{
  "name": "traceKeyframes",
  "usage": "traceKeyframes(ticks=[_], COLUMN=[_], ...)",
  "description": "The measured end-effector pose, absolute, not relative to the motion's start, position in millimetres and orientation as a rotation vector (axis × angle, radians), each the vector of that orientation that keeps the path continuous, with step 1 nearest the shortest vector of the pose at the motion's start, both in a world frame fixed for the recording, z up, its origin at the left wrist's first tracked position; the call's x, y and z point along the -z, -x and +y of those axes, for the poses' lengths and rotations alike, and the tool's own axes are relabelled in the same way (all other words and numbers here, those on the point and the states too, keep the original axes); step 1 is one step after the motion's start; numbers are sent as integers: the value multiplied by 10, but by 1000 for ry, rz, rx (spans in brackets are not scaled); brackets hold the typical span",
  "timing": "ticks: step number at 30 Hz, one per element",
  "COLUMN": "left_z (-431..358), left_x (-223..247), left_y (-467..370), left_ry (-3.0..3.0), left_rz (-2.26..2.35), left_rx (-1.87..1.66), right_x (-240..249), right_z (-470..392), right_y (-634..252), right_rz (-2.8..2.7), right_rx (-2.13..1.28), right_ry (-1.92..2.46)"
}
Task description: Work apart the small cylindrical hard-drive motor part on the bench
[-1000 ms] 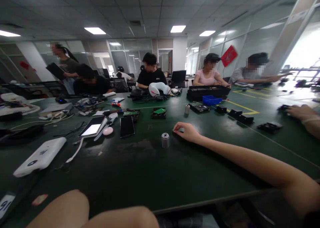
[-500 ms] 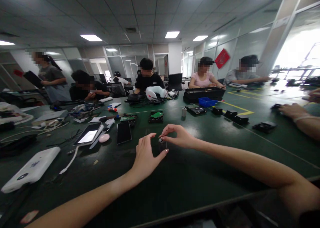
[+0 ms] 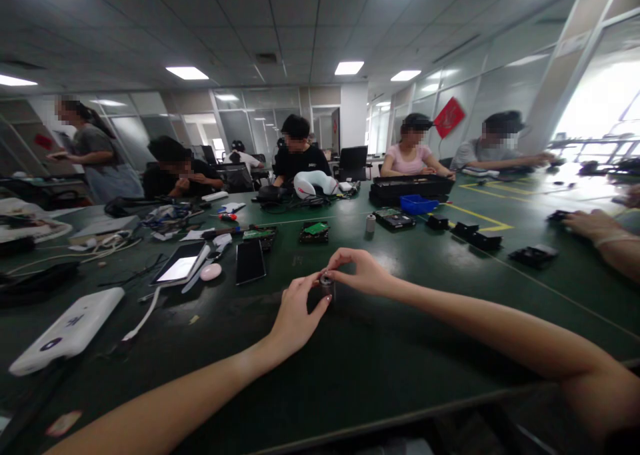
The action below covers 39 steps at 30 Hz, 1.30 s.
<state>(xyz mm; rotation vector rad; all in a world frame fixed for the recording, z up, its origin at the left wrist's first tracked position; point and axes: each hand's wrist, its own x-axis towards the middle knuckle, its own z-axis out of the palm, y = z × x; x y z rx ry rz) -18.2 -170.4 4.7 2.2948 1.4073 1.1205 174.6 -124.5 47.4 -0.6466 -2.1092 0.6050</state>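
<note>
A small dark cylinder with a round metallic top [image 3: 327, 283] stands on the green table [image 3: 390, 375], in front of me. My left hand [image 3: 299, 312] curves round its left side, with fingertips near the top and the thumb at its near side. From the right, my right hand [image 3: 360, 272] pinches with thumb and forefinger at the top of the cylinder; whatever lies between those fingertips is too small to make out. A similar small light cylinder [image 3: 371, 224] stands farther back.
A dark phone [image 3: 251, 263], a lit tablet [image 3: 181, 266], a pink round object [image 3: 211, 272] and a white device [image 3: 67, 332] lie left. Behind are hard drives [image 3: 395, 218] and a blue tray [image 3: 418, 204]. Black parts [image 3: 476, 235] and another person's hand [image 3: 593, 228] are right.
My left hand's fingers have closed in on the cylinder, which they stood apart from before. My right hand stays at its top. The view has shifted slightly.
</note>
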Motion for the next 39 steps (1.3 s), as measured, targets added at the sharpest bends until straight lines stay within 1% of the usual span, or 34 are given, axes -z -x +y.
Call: traceKeyframes(ticks=[8, 17, 23, 32, 39], left_z=[-1716, -1713, -1718, -1720, -1732], left_x=[-20, -15, -8, -21, -41], left_y=[181, 192, 185, 179, 180], left_ry=[-2261, -2278, -2278, -2282, -2286], left_rz=[1386, 1394, 1371, 1346, 1356], left_rx=[-1118, -1131, -1124, -1147, -1125], right_x=[-489, -500, -465, -426, -450], right_z=[-1296, -1317, -1271, -1188, -1211], right_y=[-1750, -1763, -1759, -1786, -1790], right_rz=[-2162, -2109, -2082, -1967, -1923], right_rx=[-567, -426, -546, -879, -952], right_ry=[680, 691, 702, 813, 836])
